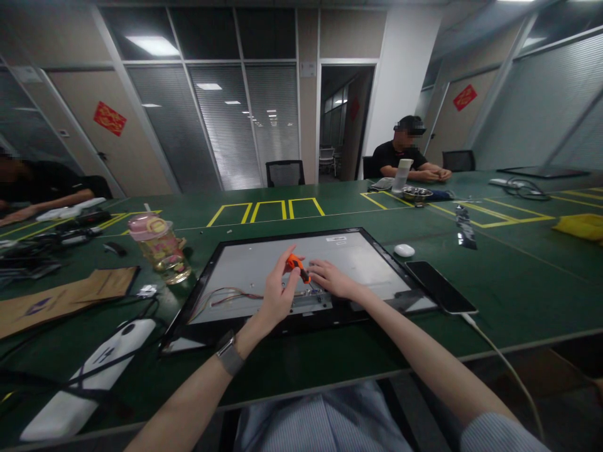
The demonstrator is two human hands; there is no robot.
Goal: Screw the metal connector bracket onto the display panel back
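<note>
A flat monitor panel (377, 251) lies face down on the green table, grey metal back up, with thin coloured wires (226, 295) running across its lower left. My left hand (277, 295) is closed around a small orange-handled screwdriver (298, 266), its tip pointing down at the panel's lower middle. My right hand (330, 277) rests on the panel just right of the tool, fingers bent and pressing near the screwdriver's tip. A grey watch (230, 355) sits on my left wrist.
A pink-lidded bottle (159, 248) stands left of the panel. A black phone (440, 287) with a white cable and a white earbud case (404, 250) lie to the right. A white device (89, 376), cables and a brown envelope (70, 295) lie at left. Two other people sit across the table.
</note>
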